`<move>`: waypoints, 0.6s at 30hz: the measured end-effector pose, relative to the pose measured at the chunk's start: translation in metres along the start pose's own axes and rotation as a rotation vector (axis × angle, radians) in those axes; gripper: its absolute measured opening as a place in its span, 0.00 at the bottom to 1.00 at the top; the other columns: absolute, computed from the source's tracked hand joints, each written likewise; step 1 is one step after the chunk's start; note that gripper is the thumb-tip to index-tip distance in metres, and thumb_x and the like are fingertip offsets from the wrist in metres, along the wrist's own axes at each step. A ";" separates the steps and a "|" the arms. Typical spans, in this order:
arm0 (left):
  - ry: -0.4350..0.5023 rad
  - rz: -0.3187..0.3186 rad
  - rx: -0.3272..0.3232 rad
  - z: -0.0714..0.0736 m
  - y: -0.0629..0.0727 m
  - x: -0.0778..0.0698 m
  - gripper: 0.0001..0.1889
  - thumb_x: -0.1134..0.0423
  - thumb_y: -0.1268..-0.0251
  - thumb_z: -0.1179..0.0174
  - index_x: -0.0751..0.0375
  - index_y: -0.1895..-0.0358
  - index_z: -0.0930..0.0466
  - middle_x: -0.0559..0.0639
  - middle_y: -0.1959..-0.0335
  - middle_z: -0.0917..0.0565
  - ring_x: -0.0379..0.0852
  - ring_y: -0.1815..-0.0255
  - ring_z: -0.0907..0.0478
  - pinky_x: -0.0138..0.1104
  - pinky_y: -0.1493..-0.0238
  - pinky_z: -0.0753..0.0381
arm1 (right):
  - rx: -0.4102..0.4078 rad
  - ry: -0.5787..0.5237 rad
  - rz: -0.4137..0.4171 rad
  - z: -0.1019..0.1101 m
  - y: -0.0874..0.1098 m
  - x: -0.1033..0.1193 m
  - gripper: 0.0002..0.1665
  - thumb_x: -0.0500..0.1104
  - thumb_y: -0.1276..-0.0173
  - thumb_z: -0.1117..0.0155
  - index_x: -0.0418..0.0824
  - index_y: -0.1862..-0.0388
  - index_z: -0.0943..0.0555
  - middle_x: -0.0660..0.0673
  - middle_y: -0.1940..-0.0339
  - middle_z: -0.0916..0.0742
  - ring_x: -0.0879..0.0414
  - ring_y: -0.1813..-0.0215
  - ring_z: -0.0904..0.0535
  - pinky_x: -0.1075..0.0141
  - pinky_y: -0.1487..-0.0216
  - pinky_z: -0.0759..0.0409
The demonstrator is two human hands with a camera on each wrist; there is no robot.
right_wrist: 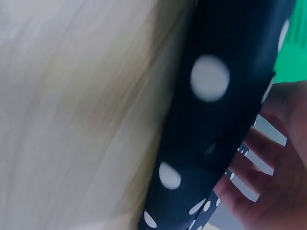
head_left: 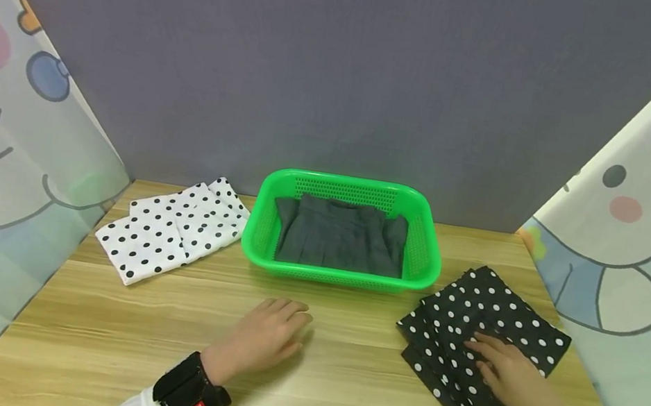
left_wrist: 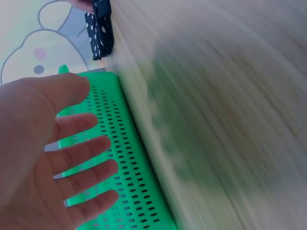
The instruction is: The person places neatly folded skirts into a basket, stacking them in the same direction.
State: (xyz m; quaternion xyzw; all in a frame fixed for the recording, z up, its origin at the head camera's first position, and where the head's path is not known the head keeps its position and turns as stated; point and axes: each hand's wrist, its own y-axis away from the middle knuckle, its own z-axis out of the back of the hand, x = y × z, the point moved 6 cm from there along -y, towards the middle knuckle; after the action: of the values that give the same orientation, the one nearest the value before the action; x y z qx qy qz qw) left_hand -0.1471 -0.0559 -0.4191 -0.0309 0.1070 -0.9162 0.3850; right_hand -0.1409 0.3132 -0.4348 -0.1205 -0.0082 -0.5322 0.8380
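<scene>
On the right of the table lies a folded black cloth with white dots (head_left: 498, 313), seen close up in the right wrist view. My right hand (head_left: 511, 374) is over this cloth with fingers loosely spread; whether the fingertips press on it I cannot tell. My left hand (head_left: 262, 334) hovers over bare wood in front of the green basket (head_left: 339, 277), and the left wrist view shows its fingers (left_wrist: 84, 155) relaxed and apart, holding nothing. Inside the basket lies a folded dark grey garment (head_left: 342, 237).
A folded white cloth with black dots (head_left: 176, 230) lies left of the basket, by its side. Behind the wooden table (head_left: 336, 387) rises a grey panel (head_left: 344, 79). Cartoon-printed panels (head_left: 624, 276) flank both sides.
</scene>
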 end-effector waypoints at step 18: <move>-0.010 -0.107 -0.018 -0.008 -0.008 -0.023 0.23 0.50 0.44 0.39 0.54 0.46 0.25 0.50 0.45 0.23 0.47 0.46 0.26 0.41 0.44 0.27 | 0.007 -0.013 0.143 -0.011 -0.012 0.059 0.19 0.37 0.46 0.32 0.45 0.53 0.18 0.43 0.53 0.19 0.48 0.54 0.21 0.54 0.58 0.21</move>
State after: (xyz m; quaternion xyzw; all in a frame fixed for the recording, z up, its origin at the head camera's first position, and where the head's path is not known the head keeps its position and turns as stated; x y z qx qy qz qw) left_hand -0.1379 -0.0327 -0.4249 -0.0446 0.1114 -0.9343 0.3358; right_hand -0.1274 0.2535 -0.4344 -0.1211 -0.0067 -0.4701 0.8742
